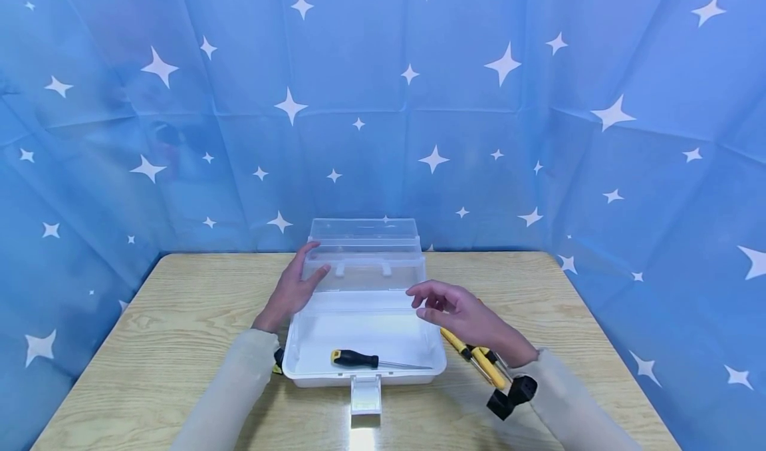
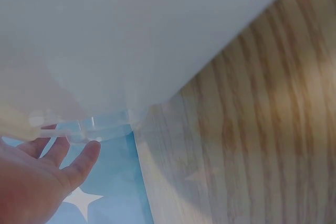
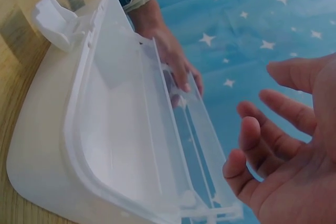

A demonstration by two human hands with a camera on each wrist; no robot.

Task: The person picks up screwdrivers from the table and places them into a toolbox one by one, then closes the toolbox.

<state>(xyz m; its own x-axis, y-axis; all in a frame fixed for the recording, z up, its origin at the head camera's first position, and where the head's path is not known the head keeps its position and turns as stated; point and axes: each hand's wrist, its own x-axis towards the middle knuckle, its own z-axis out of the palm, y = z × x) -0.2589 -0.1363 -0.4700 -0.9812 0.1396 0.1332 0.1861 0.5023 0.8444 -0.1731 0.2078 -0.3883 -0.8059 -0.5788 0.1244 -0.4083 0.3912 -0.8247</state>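
A white toolbox [image 1: 368,328] stands with its clear lid [image 1: 365,245] swung back and its front latch [image 1: 366,396] folded down. Inside, along the front wall, lies a black-and-yellow-handled screwdriver [image 1: 359,359]. My left hand [image 1: 293,295] grips the lid's left edge, thumb on the inner side and fingers behind; the right wrist view shows this left hand [image 3: 168,48] at the lid too. Over the box's right side hovers my right hand [image 1: 457,311], fingers loosely bent and holding nothing. Its spread fingers [image 3: 262,135] show apart from the lid in the right wrist view.
Several yellow-and-black handled tools [image 1: 487,364] lie right of the box, partly under my right forearm. A small black-and-yellow item [image 1: 278,360] pokes out at the box's left. The wooden table [image 1: 197,304] ends against a blue star-patterned curtain [image 1: 359,138].
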